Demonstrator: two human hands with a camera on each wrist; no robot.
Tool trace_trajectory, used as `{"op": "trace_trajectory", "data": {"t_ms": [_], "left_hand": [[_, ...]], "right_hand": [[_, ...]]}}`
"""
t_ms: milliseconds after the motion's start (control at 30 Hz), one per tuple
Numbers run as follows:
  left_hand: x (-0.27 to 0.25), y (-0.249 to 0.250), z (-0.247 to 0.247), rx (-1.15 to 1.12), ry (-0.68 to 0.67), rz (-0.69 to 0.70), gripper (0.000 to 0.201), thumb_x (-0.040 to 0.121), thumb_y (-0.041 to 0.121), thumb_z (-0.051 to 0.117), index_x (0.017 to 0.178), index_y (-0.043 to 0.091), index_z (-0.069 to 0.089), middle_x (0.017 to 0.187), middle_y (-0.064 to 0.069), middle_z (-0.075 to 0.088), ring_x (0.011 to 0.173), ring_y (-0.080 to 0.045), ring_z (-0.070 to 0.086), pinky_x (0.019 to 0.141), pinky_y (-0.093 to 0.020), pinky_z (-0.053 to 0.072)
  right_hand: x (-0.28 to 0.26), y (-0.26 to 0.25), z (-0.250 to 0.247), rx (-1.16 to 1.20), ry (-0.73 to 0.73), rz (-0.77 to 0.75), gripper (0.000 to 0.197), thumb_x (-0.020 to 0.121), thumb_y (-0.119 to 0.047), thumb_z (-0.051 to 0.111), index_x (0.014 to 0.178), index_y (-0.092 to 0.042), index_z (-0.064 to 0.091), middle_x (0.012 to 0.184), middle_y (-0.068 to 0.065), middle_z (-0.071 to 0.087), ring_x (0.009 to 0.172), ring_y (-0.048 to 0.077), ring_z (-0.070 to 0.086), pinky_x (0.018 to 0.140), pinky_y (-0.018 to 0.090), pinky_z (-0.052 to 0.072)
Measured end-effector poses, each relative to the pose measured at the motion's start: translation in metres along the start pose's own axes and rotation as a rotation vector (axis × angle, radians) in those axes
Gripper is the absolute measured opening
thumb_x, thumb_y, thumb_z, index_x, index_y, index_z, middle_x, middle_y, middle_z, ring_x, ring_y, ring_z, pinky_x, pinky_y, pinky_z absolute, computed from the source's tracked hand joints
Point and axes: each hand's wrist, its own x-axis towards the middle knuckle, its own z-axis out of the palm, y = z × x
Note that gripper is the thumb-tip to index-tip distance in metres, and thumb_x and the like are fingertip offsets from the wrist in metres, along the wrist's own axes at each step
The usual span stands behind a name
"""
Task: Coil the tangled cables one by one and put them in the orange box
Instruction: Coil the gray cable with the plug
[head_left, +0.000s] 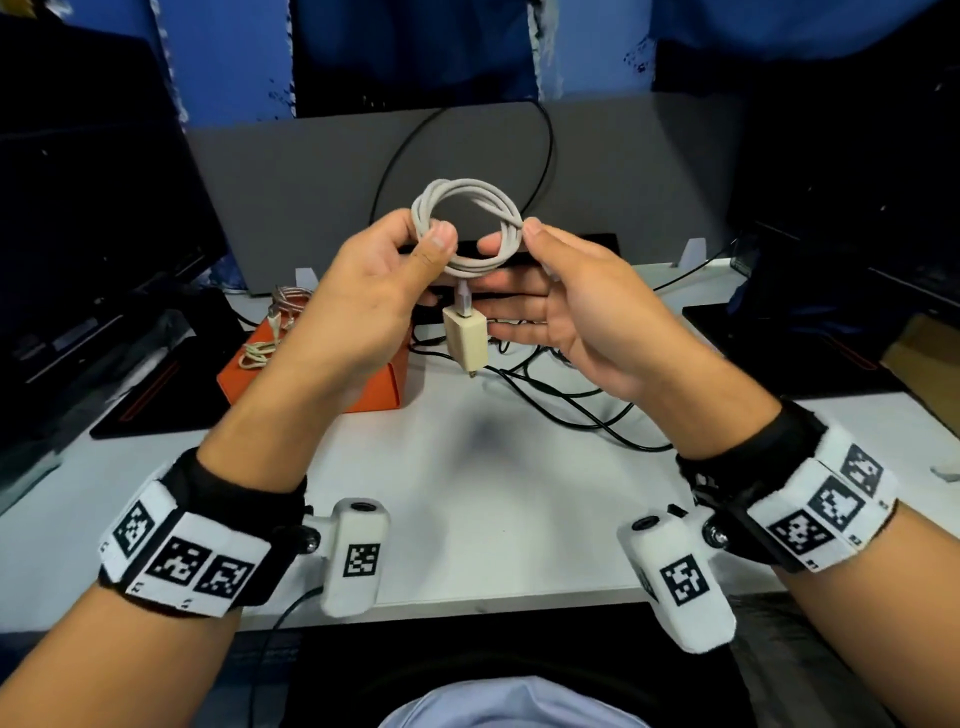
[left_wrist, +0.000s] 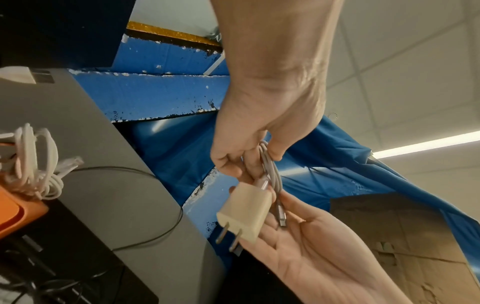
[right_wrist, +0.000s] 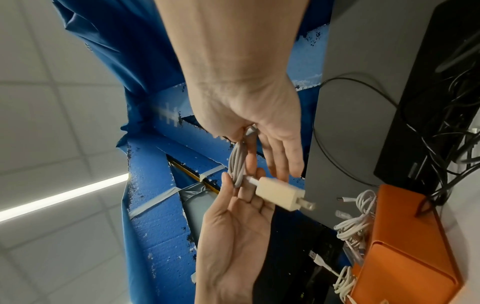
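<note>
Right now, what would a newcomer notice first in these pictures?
First, the white cable coil held up at the centre, the left hand pinching one side and the right hand the other. A cream charger plug hangs below it. Behind the left hand, the orange box on the table already holds coiled cables.

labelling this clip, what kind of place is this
Probably an office or lab workstation: a white desk with dark monitors at the sides, a grey partition behind, loose black cables, and a tiled ceiling with strip light overhead.
</note>
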Motion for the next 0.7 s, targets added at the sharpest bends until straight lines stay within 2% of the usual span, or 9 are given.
{"op": "trace_trajectory", "data": {"t_ms": [100, 133, 200, 300, 400, 467, 567, 633, 700], "left_hand": [[0.0, 0.002, -0.003, -0.051, -0.029, -0.054, 0.031, 0.109, 0.027, 0.047, 0.125, 0.003, 0.058, 0.111, -0.008, 0.076, 0.097, -0.022, 0.07, 0.085, -0.039, 0.055], [0.0, 0.004, -0.004, -0.104, -0.029, -0.075, 0.03, 0.11, 0.023, 0.046, 0.124, -0.001, 0.056, 0.115, -0.011, 0.075, 0.098, -0.025, 0.072, 0.084, -0.036, 0.056], [-0.003, 0.01, -0.004, -0.208, -0.036, -0.116, 0.02, 0.109, 0.018, 0.044, 0.11, 0.004, 0.058, 0.116, -0.012, 0.075, 0.099, -0.029, 0.074, 0.08, -0.029, 0.06], [-0.004, 0.014, -0.004, -0.26, -0.041, -0.139, 0.016, 0.109, 0.014, 0.045, 0.107, 0.008, 0.059, 0.117, -0.012, 0.075, 0.106, -0.03, 0.073, 0.079, -0.027, 0.061], [-0.002, 0.012, -0.005, -0.04, 0.016, -0.092, 0.017, 0.107, 0.017, 0.05, 0.119, 0.011, 0.061, 0.115, -0.003, 0.076, 0.111, -0.016, 0.071, 0.088, -0.03, 0.056], [0.0, 0.007, -0.003, 0.092, 0.118, -0.023, 0.026, 0.105, 0.025, 0.056, 0.129, 0.017, 0.059, 0.12, 0.003, 0.074, 0.113, -0.01, 0.068, 0.095, -0.033, 0.054], [-0.004, 0.001, 0.007, 0.046, 0.222, 0.076, 0.038, 0.1, 0.035, 0.06, 0.135, 0.023, 0.055, 0.131, 0.002, 0.066, 0.12, -0.013, 0.065, 0.104, -0.041, 0.053], [-0.007, 0.001, 0.015, -0.16, 0.235, 0.081, 0.031, 0.103, 0.026, 0.059, 0.132, 0.018, 0.055, 0.13, -0.007, 0.066, 0.116, -0.022, 0.069, 0.099, -0.045, 0.056], [-0.008, 0.004, 0.018, -0.346, 0.242, 0.055, 0.021, 0.106, 0.009, 0.049, 0.125, 0.012, 0.056, 0.123, -0.01, 0.069, 0.11, -0.028, 0.072, 0.093, -0.046, 0.058]], "right_hand": [[0.0, 0.004, 0.003, 0.006, -0.029, 0.018, 0.041, 0.112, -0.044, 0.033, 0.122, -0.02, 0.065, 0.109, 0.016, 0.076, 0.105, 0.038, 0.074, 0.107, 0.058, 0.05], [0.0, 0.004, 0.004, 0.009, -0.046, 0.021, 0.042, 0.112, -0.045, 0.032, 0.125, -0.02, 0.064, 0.108, 0.015, 0.076, 0.103, 0.041, 0.074, 0.107, 0.059, 0.05], [-0.002, 0.004, 0.006, 0.03, -0.079, 0.015, 0.043, 0.112, -0.046, 0.032, 0.13, -0.02, 0.062, 0.108, 0.018, 0.076, 0.096, 0.045, 0.074, 0.101, 0.059, 0.054], [-0.005, 0.002, 0.007, 0.002, -0.074, -0.005, 0.041, 0.113, -0.043, 0.033, 0.132, -0.022, 0.061, 0.091, 0.017, 0.072, 0.071, 0.029, 0.069, 0.069, 0.042, 0.061], [-0.002, 0.006, 0.007, -0.089, -0.002, -0.05, 0.037, 0.113, -0.037, 0.036, 0.132, -0.019, 0.063, 0.082, 0.012, 0.066, 0.058, 0.017, 0.053, 0.049, 0.029, 0.046], [0.0, 0.009, 0.01, -0.136, 0.037, -0.062, 0.036, 0.113, -0.033, 0.037, 0.129, -0.016, 0.064, 0.077, 0.009, 0.067, 0.056, 0.015, 0.051, 0.047, 0.027, 0.038], [-0.005, 0.01, 0.019, -0.105, -0.013, -0.049, 0.035, 0.114, -0.028, 0.036, 0.115, -0.01, 0.066, 0.073, 0.009, 0.066, 0.053, 0.016, 0.048, 0.045, 0.025, 0.034], [-0.009, 0.011, 0.025, -0.009, -0.074, -0.013, 0.036, 0.114, -0.027, 0.036, 0.11, -0.006, 0.065, 0.072, 0.01, 0.065, 0.053, 0.016, 0.047, 0.044, 0.024, 0.032], [-0.012, 0.011, 0.03, 0.05, -0.115, 0.004, 0.037, 0.114, -0.027, 0.036, 0.107, -0.005, 0.064, 0.074, 0.01, 0.065, 0.054, 0.016, 0.049, 0.046, 0.024, 0.032]]}}
